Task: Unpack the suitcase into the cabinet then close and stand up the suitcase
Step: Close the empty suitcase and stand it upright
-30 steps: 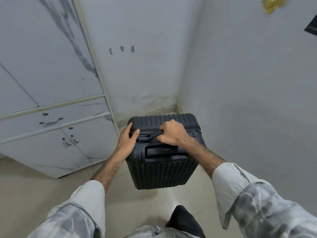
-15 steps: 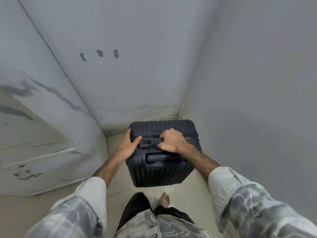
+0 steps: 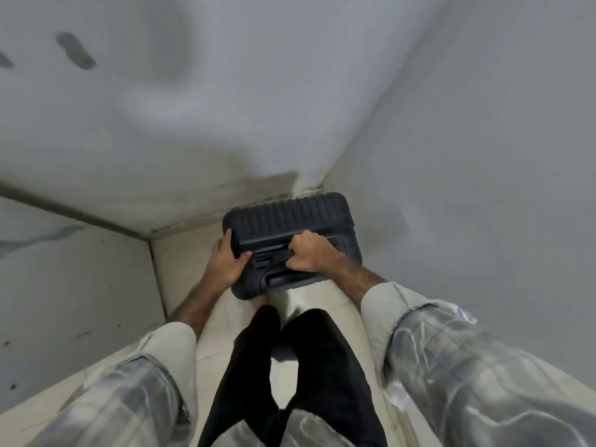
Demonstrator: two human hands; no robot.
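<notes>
A black ribbed hard-shell suitcase (image 3: 290, 217) stands upright and closed in the corner where two grey walls meet. I look down on its top end. My right hand (image 3: 311, 251) grips the carry handle on top with curled fingers. My left hand (image 3: 225, 261) holds the suitcase's left top edge, thumb across the top and fingers round the side. The white cabinet (image 3: 74, 285) fills the left of the view, its side panel facing me.
Grey walls (image 3: 467, 156) close in behind and to the right of the suitcase. Pale floor tiles (image 3: 193, 253) show between cabinet and suitcase. My legs in black trousers (image 3: 306, 366) stand just in front of the case.
The suitcase has gone deeper into the corner, closer to the walls. I have stepped in over it. The view has swung right, so the cabinet doors are out of sight. Both hands keep their hold.
</notes>
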